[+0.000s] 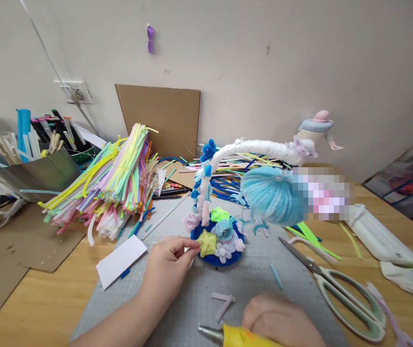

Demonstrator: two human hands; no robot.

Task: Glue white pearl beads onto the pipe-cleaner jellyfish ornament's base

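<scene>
My left hand (170,265) is closed, thumb and finger pinched at the left edge of a yellow fuzzy star (207,242). The star rests on the front left of a round dark-blue base (215,261), among small flowers and a light-blue shell. From the base rises a white wrapped stem (260,147) that arches to the right. A large light-blue pleated shell (269,195) hangs under the arch. At the bottom edge my right hand (282,318), blurred, is closed around a yellow glue gun (246,336), its metal nozzle pointing left.
Scissors (313,267) lie at right on the grey cutting mat (119,308). A white card (121,260) lies at left. Behind are a heap of pipe cleaners (119,168), a metal container (43,176) of tools and a cardboard sheet (163,115) against the wall.
</scene>
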